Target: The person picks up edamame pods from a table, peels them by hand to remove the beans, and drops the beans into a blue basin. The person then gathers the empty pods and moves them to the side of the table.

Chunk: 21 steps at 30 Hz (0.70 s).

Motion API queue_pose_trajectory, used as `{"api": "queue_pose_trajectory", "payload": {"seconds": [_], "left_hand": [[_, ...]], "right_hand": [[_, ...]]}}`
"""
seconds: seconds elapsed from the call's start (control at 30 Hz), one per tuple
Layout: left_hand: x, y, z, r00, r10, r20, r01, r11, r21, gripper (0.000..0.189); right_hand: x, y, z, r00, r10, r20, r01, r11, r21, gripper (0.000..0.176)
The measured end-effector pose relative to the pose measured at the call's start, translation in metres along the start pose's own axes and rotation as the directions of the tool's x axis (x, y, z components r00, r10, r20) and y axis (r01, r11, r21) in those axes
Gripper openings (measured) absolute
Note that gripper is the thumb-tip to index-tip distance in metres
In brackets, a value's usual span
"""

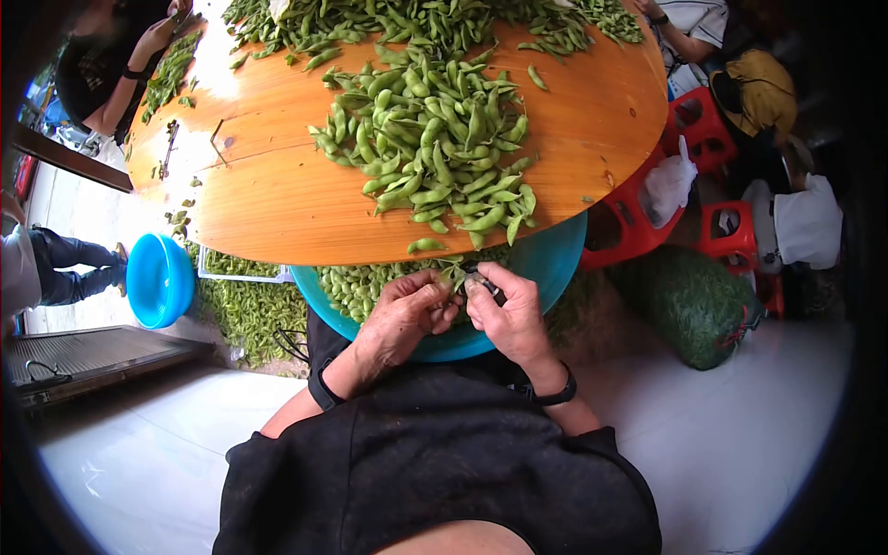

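Green pod [450, 269]: pinched in my left hand [398, 319] above the blue basin [559, 254], table [268, 208] at twelve o'clock. My right hand [514, 316], at three o'clock, grips a dark tool [499, 297]. Risks: nicked fingertip, from tool proximity; dropped pod, from a loose pinch.

glossy wooden table [268, 205], smooth plastic basin [562, 254], matt cloth apron [435, 453]

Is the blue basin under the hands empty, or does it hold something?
The basin is not empty: green pods lie inside it. How full it is, I cannot tell.
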State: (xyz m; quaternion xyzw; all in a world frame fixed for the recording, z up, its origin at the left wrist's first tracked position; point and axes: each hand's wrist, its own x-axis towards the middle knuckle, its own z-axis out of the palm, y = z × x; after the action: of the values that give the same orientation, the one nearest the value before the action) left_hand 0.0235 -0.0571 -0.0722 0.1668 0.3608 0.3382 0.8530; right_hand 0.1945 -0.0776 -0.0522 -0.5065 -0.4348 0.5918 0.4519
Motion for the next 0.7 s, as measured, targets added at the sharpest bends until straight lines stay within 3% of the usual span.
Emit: {"api": "queue_pose_trajectory", "payload": {"seconds": [0.07,0.1,0.17,0.3,0.4,0.43,0.47,0.5,0.57,0.6,0.63,0.7], "left_hand": [[0.000,0.001,0.001,1.000,-0.003,-0.026,0.001,0.998,-0.061,0.007],[0.001,0.000,0.000,1.000,-0.002,-0.025,0.000,0.998,-0.062,0.007],[0.005,-0.004,-0.004,0.998,0.036,0.056,-0.027,0.987,-0.160,0.016],[0.005,-0.005,-0.004,0.998,0.039,0.049,-0.032,0.988,-0.149,0.024],[0.001,-0.004,-0.002,1.000,0.023,0.014,-0.022,0.994,-0.106,0.025],[-0.002,-0.003,-0.005,0.995,0.086,0.052,-0.093,0.980,0.176,0.027],[-0.004,-0.001,-0.008,0.985,0.135,0.106,-0.168,0.881,0.442,0.028],[-0.009,0.001,-0.007,0.985,0.136,0.107,-0.169,0.880,0.443,0.028],[-0.022,0.011,0.004,0.942,0.247,0.228,-0.326,0.511,0.795,0.029],[-0.028,0.021,0.006,0.954,0.131,0.271,-0.301,0.439,0.847,0.032],[-0.032,0.026,0.012,0.954,0.131,0.269,-0.299,0.438,0.848,0.032],[-0.039,0.034,0.023,0.819,0.252,0.515,-0.558,0.140,0.818,0.032]], "right_hand": [[0.000,0.000,0.001,0.992,-0.121,-0.027,0.110,0.963,-0.248,0.010],[0.001,-0.001,0.001,0.992,-0.121,-0.027,0.111,0.962,-0.249,0.010],[0.002,-0.001,0.000,0.942,-0.331,0.050,0.318,0.840,-0.440,0.009],[0.003,0.004,0.001,0.951,-0.308,0.013,0.291,0.884,-0.366,0.008],[-0.001,0.001,-0.002,0.960,-0.278,0.007,0.273,0.938,-0.211,0.003],[-0.006,-0.007,-0.008,0.974,-0.226,0.021,0.224,0.946,-0.235,0.004],[-0.012,-0.016,-0.016,0.984,-0.172,0.034,0.175,0.950,-0.259,0.005],[-0.018,-0.025,-0.026,0.985,-0.155,0.071,0.169,0.948,-0.269,0.005],[-0.035,-0.036,-0.057,0.976,-0.168,0.139,0.207,0.917,-0.341,0.005],[-0.044,-0.044,-0.073,0.974,-0.196,0.115,0.224,0.913,-0.340,0.006],[-0.053,-0.049,-0.089,0.971,-0.222,0.091,0.240,0.910,-0.338,0.006],[-0.072,-0.050,-0.121,0.969,-0.205,-0.138,0.163,0.951,-0.264,0.006]]}}
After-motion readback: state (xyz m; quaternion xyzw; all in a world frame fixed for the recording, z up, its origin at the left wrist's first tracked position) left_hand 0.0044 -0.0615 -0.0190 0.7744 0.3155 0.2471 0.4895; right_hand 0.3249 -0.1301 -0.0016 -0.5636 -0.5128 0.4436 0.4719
